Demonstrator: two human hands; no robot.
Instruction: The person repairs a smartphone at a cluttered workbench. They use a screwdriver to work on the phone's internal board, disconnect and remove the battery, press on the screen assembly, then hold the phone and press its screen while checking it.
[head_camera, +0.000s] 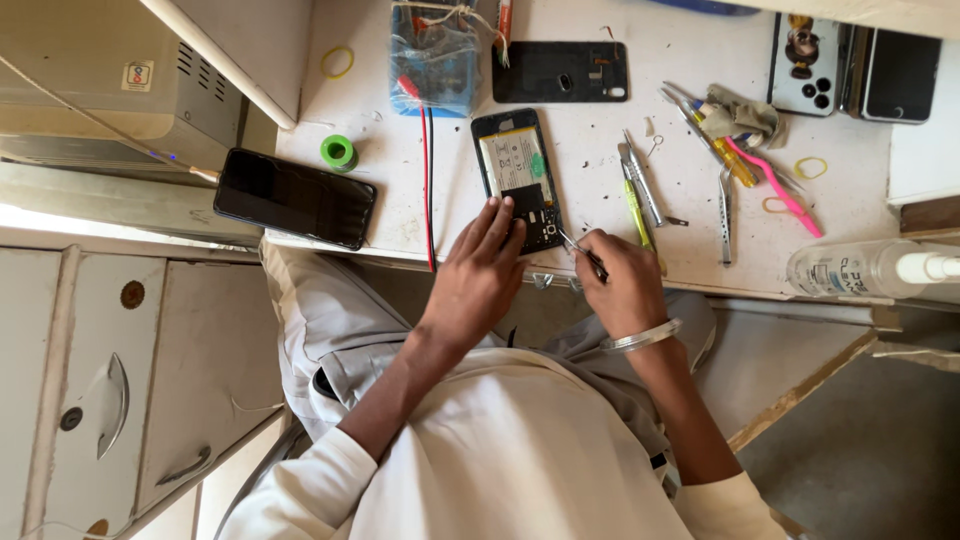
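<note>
While the left hand (478, 270) rests spread fingers on the opened phone (520, 180) near the counter (690, 255) edge, the right hand (620, 280) pinches tweezers (582, 252) at its lower end; a white battery label faces up, bare counter to its left.

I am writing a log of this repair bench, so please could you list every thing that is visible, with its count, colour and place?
opened phone: 1, black frame with pale battery, bench centre, under both hands
back cover: 1, black, above the opened phone
phone with dark screen: 1, black, left bench edge
tape roll: 1, green, beside that phone
plastic bag: 1, clear over blue, top centre
wires: 2, red and black, running down from the bag
hand tools: several, silver, yellow, pink, right of centre
bottle: 1, clear, lying at right edge
left hand: fingers resting on the opened phone
right hand: holding tweezers, silver bangle on wrist
</note>
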